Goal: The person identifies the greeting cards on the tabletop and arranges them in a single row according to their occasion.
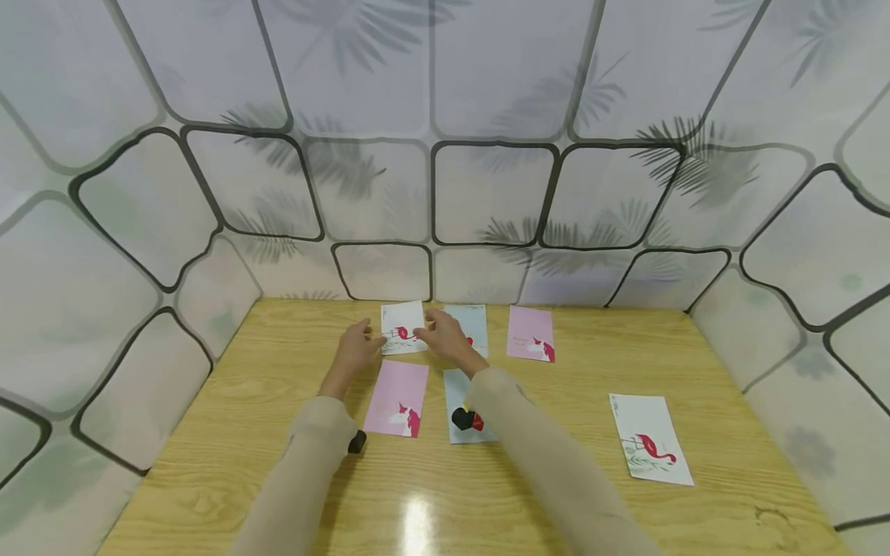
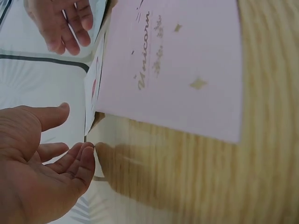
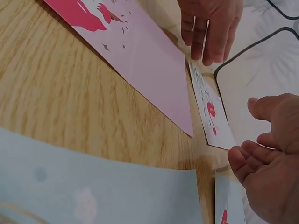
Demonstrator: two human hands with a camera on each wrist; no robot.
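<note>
A white flamingo card [image 1: 402,327] lies at the far edge of the wooden table [image 1: 528,479], between my two hands. My left hand [image 1: 367,337] hovers at the card's left edge with relaxed fingers and holds nothing. My right hand [image 1: 428,330] is at its right edge, also open. In the left wrist view my left hand [image 2: 74,133] is open beside the white card [image 2: 92,88], with the right hand [image 2: 65,23] beyond. In the right wrist view my right hand [image 3: 254,133] is open next to the white card [image 3: 212,112].
A pink unicorn card [image 1: 398,398] and a blue card [image 1: 459,386] lie near my forearms. Another blue card [image 1: 473,323] and a pink card [image 1: 531,333] lie along the back. A second white flamingo card [image 1: 650,439] lies at the right. Patterned walls enclose the table.
</note>
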